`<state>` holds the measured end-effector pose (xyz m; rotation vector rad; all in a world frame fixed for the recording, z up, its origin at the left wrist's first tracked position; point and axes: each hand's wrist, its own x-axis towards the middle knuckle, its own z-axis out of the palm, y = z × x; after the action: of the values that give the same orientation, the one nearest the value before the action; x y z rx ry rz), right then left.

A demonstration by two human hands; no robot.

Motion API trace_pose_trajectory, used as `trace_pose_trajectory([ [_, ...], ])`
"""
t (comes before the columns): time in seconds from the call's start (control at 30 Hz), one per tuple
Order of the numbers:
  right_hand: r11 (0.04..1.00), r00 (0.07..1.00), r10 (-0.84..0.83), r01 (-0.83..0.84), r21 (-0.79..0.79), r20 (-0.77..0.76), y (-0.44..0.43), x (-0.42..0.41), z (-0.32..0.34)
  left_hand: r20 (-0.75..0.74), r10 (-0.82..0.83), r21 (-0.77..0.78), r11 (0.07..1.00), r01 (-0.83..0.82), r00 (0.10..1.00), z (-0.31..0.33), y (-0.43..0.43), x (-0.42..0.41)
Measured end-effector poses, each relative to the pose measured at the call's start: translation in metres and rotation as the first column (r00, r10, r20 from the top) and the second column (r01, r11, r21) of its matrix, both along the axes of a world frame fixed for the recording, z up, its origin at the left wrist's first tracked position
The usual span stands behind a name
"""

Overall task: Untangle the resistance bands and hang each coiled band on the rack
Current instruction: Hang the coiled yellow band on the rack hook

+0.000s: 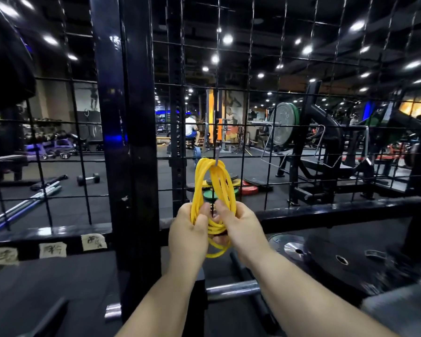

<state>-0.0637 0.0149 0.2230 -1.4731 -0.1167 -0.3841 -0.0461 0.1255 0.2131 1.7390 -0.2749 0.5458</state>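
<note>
**Yellow coil on the hook, both hands on it**

The yellow resistance band is up: its coiled loops hang from a small metal hook on the wire grid rack, stretched into a long oval against the mesh. The left hand has its fingers curled round the strands on the left side of the coil. The right hand grips the right side, thumb pressed in. A few loose loops droop below both palms.

It's tight on the left, where the black upright post stands just beside the left wrist. To the right the mesh runs on open. The rack's lower rail crosses right behind the knuckles.

Low right, black weight plates lie flat near the right forearm. A chrome peg pokes out between the forearms. Taped labels sit along the rail at left, too blurred to read.
</note>
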Motion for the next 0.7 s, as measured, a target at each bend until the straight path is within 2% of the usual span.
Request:
trace_pose_trajectory([
  [0.1, 0.998, 1.0, -0.012, 0.014, 0.067, -0.028, -0.001, -0.003, -0.014, -0.04, -0.016, -0.026, 1.0, 0.015, 0.999, -0.011, -0.004, -0.007],
  [0.27, 0.996, 0.996, -0.091, 0.091, -0.018, -0.017, -0.008, -0.001, -0.028, -0.028, 0.014, 0.011, 1.0, -0.013, 1.0, -0.024, -0.005, -0.011],
  [0.43, 0.976, 0.983, -0.174, 0.164, -0.141, -0.06, -0.017, 0.002, -0.029, -0.118, 0.021, 0.029, 0.999, -0.017, 0.993, -0.04, -0.005, -0.008],
  [0.53, 0.945, 0.966, -0.243, 0.214, -0.249, -0.092, -0.02, 0.005, -0.031, -0.168, 0.001, -0.02, 1.0, -0.004, 0.986, -0.049, -0.004, -0.008],
  [0.7, 0.946, 0.956, -0.234, 0.182, -0.267, -0.178, -0.021, 0.007, -0.033, -0.234, -0.037, -0.083, 0.996, 0.018, 0.971, -0.053, -0.006, -0.007],
])
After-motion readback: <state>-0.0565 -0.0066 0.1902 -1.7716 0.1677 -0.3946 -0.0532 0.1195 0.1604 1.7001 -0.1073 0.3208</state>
